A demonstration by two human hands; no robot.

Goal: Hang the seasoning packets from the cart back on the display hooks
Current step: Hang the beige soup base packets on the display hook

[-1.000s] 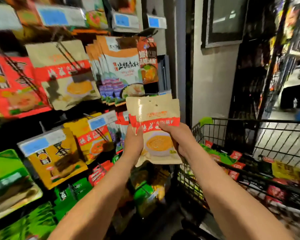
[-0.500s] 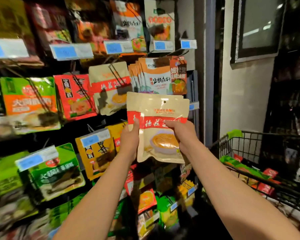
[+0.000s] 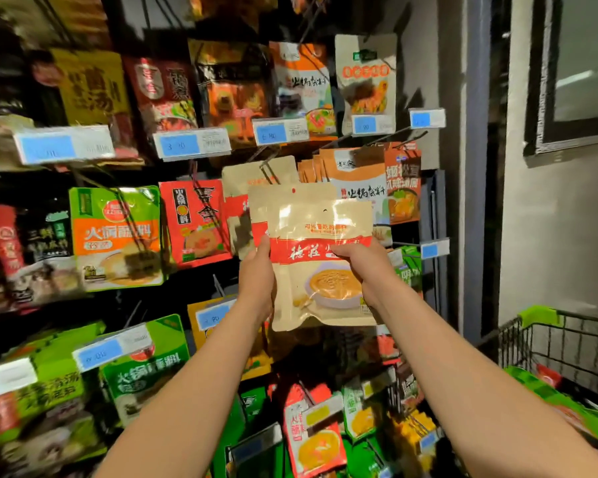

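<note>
I hold up beige seasoning packets (image 3: 311, 232) with a red band and a bowl picture; two overlap, one slightly behind and to the left. My left hand (image 3: 258, 281) grips their left edge and my right hand (image 3: 363, 267) grips the right side over the red band. The packets are raised in front of a matching beige packet (image 3: 252, 177) hanging on a black display hook (image 3: 268, 170). The top holes of the held packets sit just below and right of that hook's tip. The cart (image 3: 553, 343) stands at the lower right.
Rows of hanging seasoning packets fill the rack: a green one (image 3: 118, 236), a red one (image 3: 194, 222), orange-and-white ones (image 3: 359, 181). Blue price tags (image 3: 190, 144) jut out on hook ends. A grey pillar (image 3: 473, 167) borders the rack's right side.
Both hands have lifted the packets up and left, from beside the cart toward the matching packet's hook. My view has turned left and up, so the cart has slid to the right edge.
</note>
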